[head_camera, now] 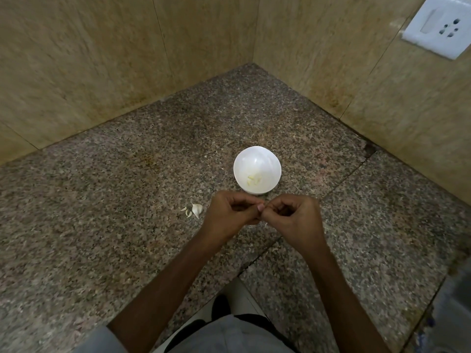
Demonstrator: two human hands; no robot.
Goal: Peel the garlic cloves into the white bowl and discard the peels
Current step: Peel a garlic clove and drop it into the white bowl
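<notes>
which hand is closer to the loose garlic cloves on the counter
Left. The left hand is just right of the cloves; the right hand is farther right, beyond it.

Glossy white bowl, speckled polished granite counter, papery garlic cloves

A speckled granite tabletop fills a corner between beige stone-look wall tiles. A white switch-and-socket plate is mounted high on the right-hand wall.
</notes>
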